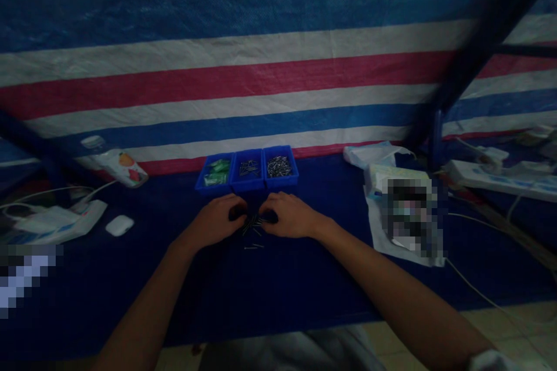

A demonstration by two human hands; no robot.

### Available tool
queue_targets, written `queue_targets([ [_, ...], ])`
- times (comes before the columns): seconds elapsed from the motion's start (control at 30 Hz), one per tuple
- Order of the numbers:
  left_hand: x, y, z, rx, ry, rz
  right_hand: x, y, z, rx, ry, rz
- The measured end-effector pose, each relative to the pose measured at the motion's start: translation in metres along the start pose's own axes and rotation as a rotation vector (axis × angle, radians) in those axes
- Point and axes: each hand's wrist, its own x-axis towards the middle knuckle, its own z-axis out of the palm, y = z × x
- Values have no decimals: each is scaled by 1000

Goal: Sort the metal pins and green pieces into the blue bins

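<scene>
A small pile of thin dark metal screws (253,222) lies on the blue tabletop, with two loose ones just in front of it. My left hand (219,217) curves round the pile's left side, thumb and fingers apart. From the right, my right hand (290,215) cups the pile in the same way; its fingertips are partly hidden. Just beyond my hands stand three blue bins side by side. Green plastic packets lie in the left bin (200,184), screws in the middle bin (248,186), and a fuller heap of small metal pieces in the right bin (282,179).
On the left are a tilted plastic bottle (124,167), a white earbud case (119,225) and a power strip (87,221). A tissue pack (376,177) and blurred items lie right, near another power strip (500,178) and cables. A striped tarp (261,81) hangs behind.
</scene>
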Motion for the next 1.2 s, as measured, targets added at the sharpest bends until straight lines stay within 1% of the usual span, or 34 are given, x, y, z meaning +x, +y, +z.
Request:
queue_targets([
  [0.07, 0, 1, 1, -8, -25, 7, 0, -2, 2, -50, -24, -13],
  [0.2, 0, 5, 1, -35, -44, 15, 1, -4, 2, -101, -15, -3],
  [0.37, -2, 5, -1, -104, -71, 13, 2, -3, 2, -96, 9, -13],
  [0.53, -1, 2, 3, -96, -78, 80, 2, 0, 5, -54, 41, -30],
  [0.67, 1, -1, 7, -92, -67, 102, 4, 1, 6, 43, 128, -48],
  [0.77, 1, -2, 8, -85, -63, 99, 9, 0, 4, 224, 240, -50],
  [0.87, 1, -1, 7, -81, -72, 93, 15, -2, 0, 570, 337, 60],
  [0.93, 1, 0, 6, -84, -74, 82, 17, -2, -4, 832, 370, 163],
  [1.0, 1, 1, 6, -85, -71, 70, 18, -1, -7, 994, 380, 261],
  [1.07, 1, 2, 6, -75, -59, 60, 18, 2, -7, 1038, 374, 354],
  [1.13, 1, 2, 5, -62, -42, 51, 18, 4, -6, 1018, 335, 430],
  [1.2, 1, 2, 5, -61, -31, 48, 20, 4, -4, 1015, 302, 473],
])
